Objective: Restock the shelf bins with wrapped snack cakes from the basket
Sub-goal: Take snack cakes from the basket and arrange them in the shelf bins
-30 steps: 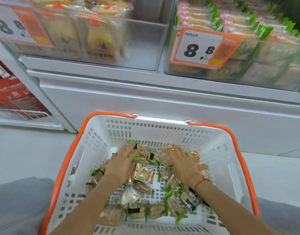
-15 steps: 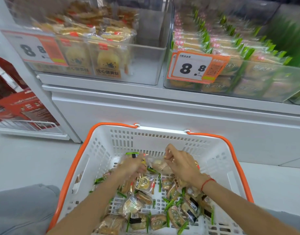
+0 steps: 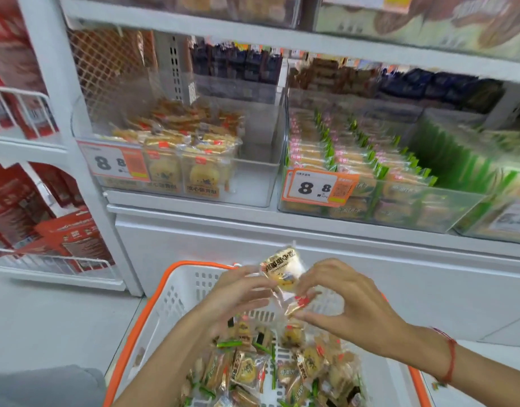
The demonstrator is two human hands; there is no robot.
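I have a wrapped cake (image 3: 283, 271) lifted above the basket (image 3: 165, 301), between my two hands, with a second clear wrapper (image 3: 297, 305) hanging just under it. The lower packet is blurred, so I cannot tell if it is properly held or only dragged up with the first.

The risk from here, as I judge it, is that lower packet. If it is only caught on the wrapper above, it could slip off on the way up and fall outside the basket onto the floor. The film looks slick and crinkly, so a light pinch may also let the top cake twist out.

There is also a sorting risk. The basket pile (image 3: 270, 374) mixes yellow cakes with green-edged packets. The left bin (image 3: 247, 183) holds yellow cakes and has open room at its right side, while the right bin (image 3: 429, 207) is packed with green-trimmed rows. This cake looks yellow, so I would aim left.

My left hand (image 3: 241, 295) is loosely curled, fingertips against the cake's left edge. My right hand (image 3: 344, 301) is half closed, thumb and fingers pinching the wrappers from the right.
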